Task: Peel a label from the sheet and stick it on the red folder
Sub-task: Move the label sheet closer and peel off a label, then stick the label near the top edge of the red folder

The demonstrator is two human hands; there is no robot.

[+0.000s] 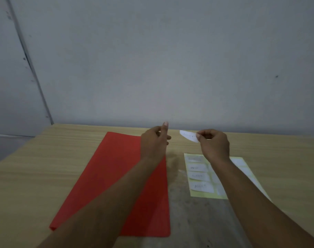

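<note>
A red folder (pixel 117 176) lies flat on the wooden table, left of centre. To its right lies a pale yellow label sheet (pixel 201 193) carrying several white labels. My right hand (pixel 214 144) is raised above the sheet's far end and pinches a peeled white label (pixel 187 136), which curls out to the left. My left hand (pixel 155 142) hovers over the folder's far right corner, fingers loosely apart with the index finger up, holding nothing. My right forearm covers part of the sheet.
The wooden table (pixel 36 176) runs to a grey wall at the back. A worn grey patch (pixel 197 221) marks the tabletop between the folder and the sheet.
</note>
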